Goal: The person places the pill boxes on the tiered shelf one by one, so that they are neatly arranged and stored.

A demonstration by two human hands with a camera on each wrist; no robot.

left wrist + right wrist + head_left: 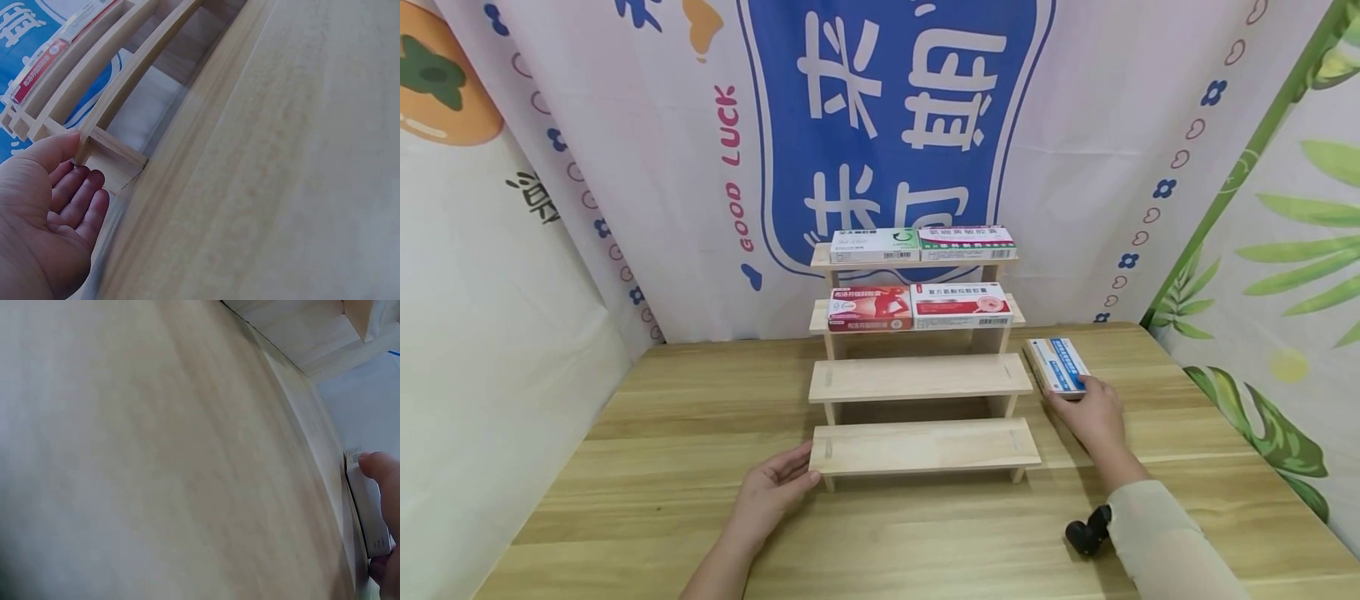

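A four-step wooden display rack (925, 448) stands on the table. At the left end of its lowest step, my left hand (766, 493) pinches the board's edge between thumb and fingers. In the left wrist view that thumb (62, 147) lies on the end of the board. To the right of the rack, my right hand (1093, 415) grips the near end of a white and blue medicine box (1058, 365). The right wrist view shows the thumb at one corner of this box (369, 512) and a fingertip at another, close over the tabletop.
Two medicine boxes, one white and green (874, 245) and one white and purple (967, 242), sit on the top step. Below them are a red box (870, 308) and a white and red box (961, 306). Printed cloth (1090, 167) hangs behind the wooden table (700, 400).
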